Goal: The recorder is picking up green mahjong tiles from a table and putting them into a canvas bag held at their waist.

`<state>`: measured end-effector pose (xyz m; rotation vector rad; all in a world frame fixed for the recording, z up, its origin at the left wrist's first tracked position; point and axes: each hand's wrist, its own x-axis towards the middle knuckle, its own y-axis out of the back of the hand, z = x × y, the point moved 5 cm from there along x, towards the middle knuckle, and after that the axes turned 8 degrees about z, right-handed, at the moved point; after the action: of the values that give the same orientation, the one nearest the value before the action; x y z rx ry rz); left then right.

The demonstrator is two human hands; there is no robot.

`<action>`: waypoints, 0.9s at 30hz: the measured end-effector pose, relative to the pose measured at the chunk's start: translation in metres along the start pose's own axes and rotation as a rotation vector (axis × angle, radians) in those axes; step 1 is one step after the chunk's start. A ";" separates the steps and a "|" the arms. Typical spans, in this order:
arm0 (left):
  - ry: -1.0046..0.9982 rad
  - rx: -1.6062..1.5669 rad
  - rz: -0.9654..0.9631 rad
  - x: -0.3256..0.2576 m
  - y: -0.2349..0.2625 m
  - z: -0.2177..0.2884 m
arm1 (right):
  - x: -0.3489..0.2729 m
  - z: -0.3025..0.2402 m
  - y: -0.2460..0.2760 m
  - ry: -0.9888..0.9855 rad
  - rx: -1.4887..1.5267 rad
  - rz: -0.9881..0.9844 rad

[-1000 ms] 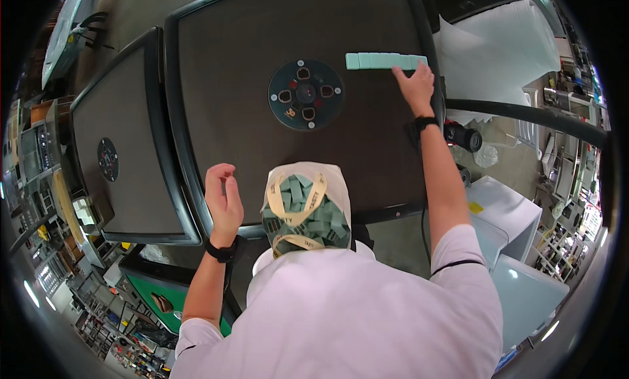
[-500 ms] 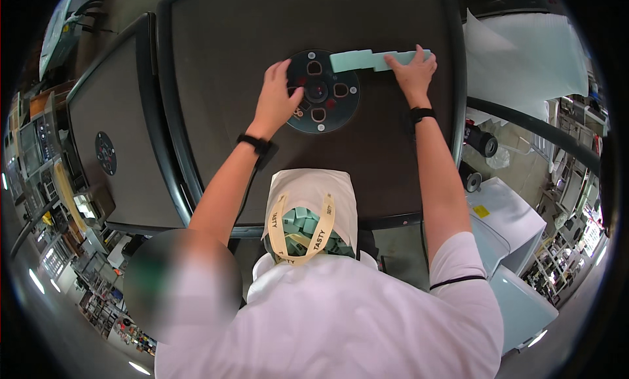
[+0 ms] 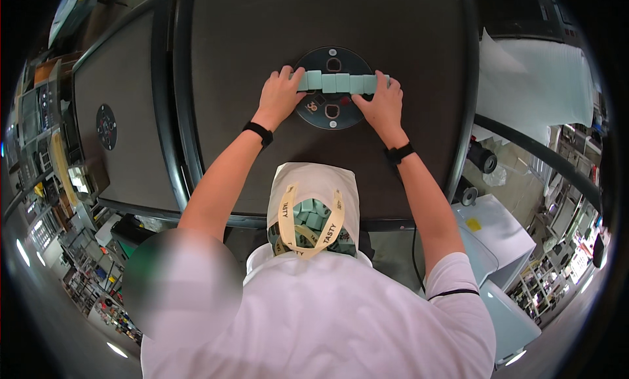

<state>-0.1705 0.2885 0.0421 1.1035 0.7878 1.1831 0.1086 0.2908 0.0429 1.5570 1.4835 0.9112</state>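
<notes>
A row of pale green mahjong tiles [image 3: 335, 83] lies across the dark round centre panel [image 3: 333, 120] of the mahjong table. The tiles sit side by side, some slightly out of line. My left hand [image 3: 280, 96] grips the left end of the row, fingers behind and thumb in front. At the opposite end, my right hand [image 3: 384, 109] holds the row the same way. Both hands partly hide the end tiles. Close to my body, a cream cloth bag [image 3: 314, 176] with tan handles stands open, and more green tiles [image 3: 311, 215] fill it.
Raised black rims edge the brown table top [image 3: 262, 25]. A second similar table [image 3: 128, 71] stands to the left. White foam sheets [image 3: 534, 84] lie beyond the right rim. White box-shaped units [image 3: 501, 238] stand at the lower right, near a black wheel [image 3: 483, 159].
The tile row has shifted left over the centre panel and become straighter. My right hand moved left with it; my left hand now holds its left end, having been open before.
</notes>
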 end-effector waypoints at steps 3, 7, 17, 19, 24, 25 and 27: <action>-0.014 -0.061 0.009 -0.023 0.007 -0.010 | -0.008 -0.015 0.004 0.019 -0.065 -0.123; -0.027 -0.082 0.092 -0.034 0.011 -0.007 | -0.001 -0.061 0.011 0.485 -0.183 0.139; 0.153 -0.124 -0.026 -0.081 0.028 -0.028 | -0.004 -0.089 -0.030 0.767 -0.189 0.011; 0.175 -0.118 -0.023 -0.102 0.043 -0.033 | -0.008 -0.089 -0.031 0.763 -0.198 0.020; 0.323 -0.243 0.065 -0.167 0.094 -0.034 | -0.013 -0.083 -0.033 0.709 -0.255 0.051; 0.346 -0.286 0.115 -0.181 0.109 -0.032 | -0.016 -0.083 -0.027 0.680 -0.273 0.046; 0.346 -0.335 0.147 -0.204 0.150 -0.018 | -0.030 -0.080 -0.003 0.655 -0.148 0.093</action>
<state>-0.2818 0.0966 0.1652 0.6974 0.7417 1.5926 0.0337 0.2654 0.0754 1.2824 1.7315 1.6564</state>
